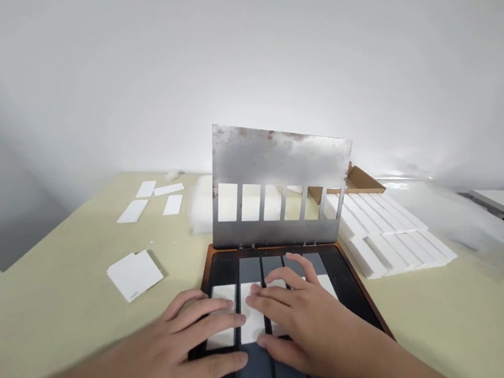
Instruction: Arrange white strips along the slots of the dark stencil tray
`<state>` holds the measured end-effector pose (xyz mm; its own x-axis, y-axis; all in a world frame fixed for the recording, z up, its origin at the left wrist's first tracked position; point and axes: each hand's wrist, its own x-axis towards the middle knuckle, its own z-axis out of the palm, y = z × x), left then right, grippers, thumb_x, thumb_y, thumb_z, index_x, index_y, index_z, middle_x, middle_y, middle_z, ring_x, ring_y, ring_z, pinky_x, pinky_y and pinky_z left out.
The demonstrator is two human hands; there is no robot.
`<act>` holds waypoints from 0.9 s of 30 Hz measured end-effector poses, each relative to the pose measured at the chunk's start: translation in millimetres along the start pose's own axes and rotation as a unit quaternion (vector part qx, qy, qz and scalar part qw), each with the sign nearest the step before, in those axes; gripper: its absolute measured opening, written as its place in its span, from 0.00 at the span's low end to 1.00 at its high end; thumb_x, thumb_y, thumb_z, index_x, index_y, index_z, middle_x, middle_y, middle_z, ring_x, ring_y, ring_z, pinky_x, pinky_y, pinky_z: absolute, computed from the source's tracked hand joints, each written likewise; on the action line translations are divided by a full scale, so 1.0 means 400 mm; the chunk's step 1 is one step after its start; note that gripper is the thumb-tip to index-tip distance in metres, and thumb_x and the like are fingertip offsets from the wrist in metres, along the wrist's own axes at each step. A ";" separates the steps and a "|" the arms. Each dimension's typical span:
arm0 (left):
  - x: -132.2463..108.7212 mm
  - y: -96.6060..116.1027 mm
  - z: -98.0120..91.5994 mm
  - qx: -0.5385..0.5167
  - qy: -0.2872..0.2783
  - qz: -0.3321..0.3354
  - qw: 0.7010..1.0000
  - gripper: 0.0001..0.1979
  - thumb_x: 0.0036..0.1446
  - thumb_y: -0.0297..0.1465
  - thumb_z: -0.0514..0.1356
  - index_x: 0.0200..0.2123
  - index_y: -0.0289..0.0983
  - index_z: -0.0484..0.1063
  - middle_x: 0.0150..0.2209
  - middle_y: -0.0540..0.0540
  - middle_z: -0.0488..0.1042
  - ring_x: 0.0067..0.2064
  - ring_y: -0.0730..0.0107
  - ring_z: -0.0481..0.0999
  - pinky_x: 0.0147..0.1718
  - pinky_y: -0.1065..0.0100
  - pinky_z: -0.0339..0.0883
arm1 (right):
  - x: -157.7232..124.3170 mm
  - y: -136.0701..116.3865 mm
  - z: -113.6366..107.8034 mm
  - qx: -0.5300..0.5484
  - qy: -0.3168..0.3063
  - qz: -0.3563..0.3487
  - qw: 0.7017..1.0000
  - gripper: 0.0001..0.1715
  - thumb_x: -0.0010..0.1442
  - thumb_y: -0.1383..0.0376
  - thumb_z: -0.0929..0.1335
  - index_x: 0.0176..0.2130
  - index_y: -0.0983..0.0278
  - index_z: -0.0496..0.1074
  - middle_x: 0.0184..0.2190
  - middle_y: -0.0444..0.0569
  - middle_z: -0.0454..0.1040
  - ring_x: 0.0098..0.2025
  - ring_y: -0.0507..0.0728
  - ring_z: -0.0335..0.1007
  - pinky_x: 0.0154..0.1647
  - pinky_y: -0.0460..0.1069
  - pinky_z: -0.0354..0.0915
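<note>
White cards [253, 325] lie in a row across the black tray [224, 268], under spread fingers of the left hand [188, 339] and right hand [306, 322], seemingly gripping none. Placing looks largely done, partly hidden; on the far side the metal plate [283, 163] stands raised, loose cards [134, 276] left, white stacks [405, 248] right.

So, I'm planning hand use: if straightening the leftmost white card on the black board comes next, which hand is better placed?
Probably the left hand: it reaches over that leftmost card from its own side, while the right hand lies over the cards farther right.
</note>
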<state>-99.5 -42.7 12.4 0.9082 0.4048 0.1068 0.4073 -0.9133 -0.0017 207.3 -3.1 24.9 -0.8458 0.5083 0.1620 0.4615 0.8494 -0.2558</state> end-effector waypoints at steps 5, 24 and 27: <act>-0.004 0.002 -0.001 0.007 0.002 0.001 1.000 0.40 0.66 0.44 0.66 0.76 0.53 0.54 0.76 0.49 0.55 0.69 0.44 0.59 0.65 0.47 0.59 | 0.005 -0.002 0.000 -0.028 -0.007 -0.016 0.999 0.25 0.75 0.55 0.65 0.66 0.63 0.69 0.61 0.52 0.77 0.62 0.64 0.66 0.76 0.67 0.29; 0.019 0.018 -0.044 0.054 0.047 0.106 0.992 0.23 0.73 0.39 0.61 0.69 0.48 0.68 0.70 0.58 0.68 0.64 0.60 0.70 0.65 0.60 0.63 | 0.018 0.001 0.026 -0.019 0.026 0.029 0.999 0.20 0.76 0.57 0.66 0.62 0.61 0.70 0.53 0.47 0.81 0.55 0.62 0.68 0.74 0.65 0.33; 0.036 0.029 -0.039 0.085 0.034 0.083 0.992 0.25 0.72 0.39 0.62 0.69 0.50 0.67 0.71 0.57 0.67 0.63 0.58 0.72 0.59 0.61 0.67 | 0.022 0.004 0.029 -0.011 0.040 0.032 0.999 0.17 0.76 0.60 0.65 0.60 0.60 0.71 0.50 0.47 0.81 0.54 0.61 0.68 0.74 0.65 0.35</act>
<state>-83.1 -48.2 29.3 0.9577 0.2406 0.1582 0.2688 -0.9440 -0.1915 197.6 1.1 14.6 -0.7908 0.5706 0.2216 0.5204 0.8173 -0.2474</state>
